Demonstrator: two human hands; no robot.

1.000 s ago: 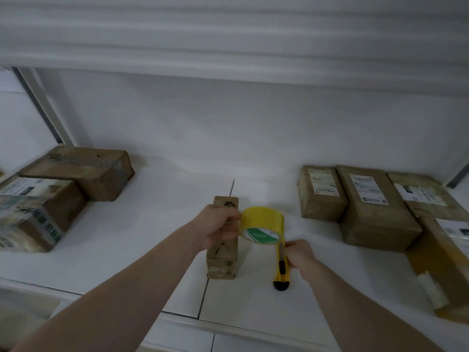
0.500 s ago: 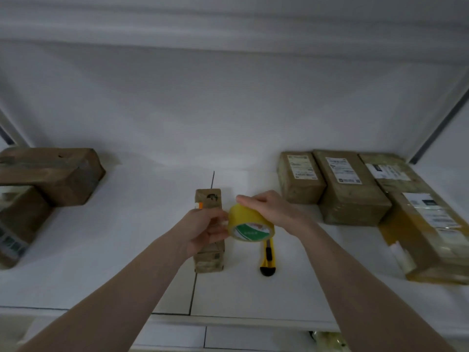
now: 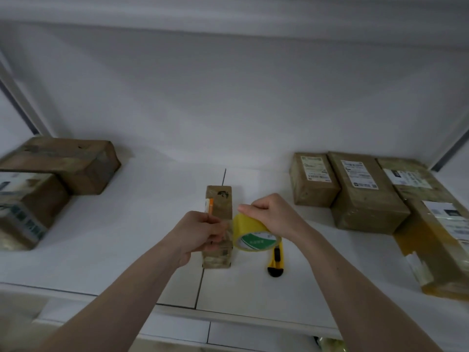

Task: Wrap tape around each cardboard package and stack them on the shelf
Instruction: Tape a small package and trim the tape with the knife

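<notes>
White shelf (image 3: 142,240) carries my narrow brown cardboard package (image 3: 218,207), long axis running away from me, left hand (image 3: 200,235) pinching the tape end against it, right hand (image 3: 269,212) gripping the yellow tape roll (image 3: 250,231) just right.

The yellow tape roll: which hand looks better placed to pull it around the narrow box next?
The right hand, probably. It already grips the tape roll from above, beside the narrow box. The left hand is busy at the box's other side, seemingly pinching the tape's loose end.
</notes>
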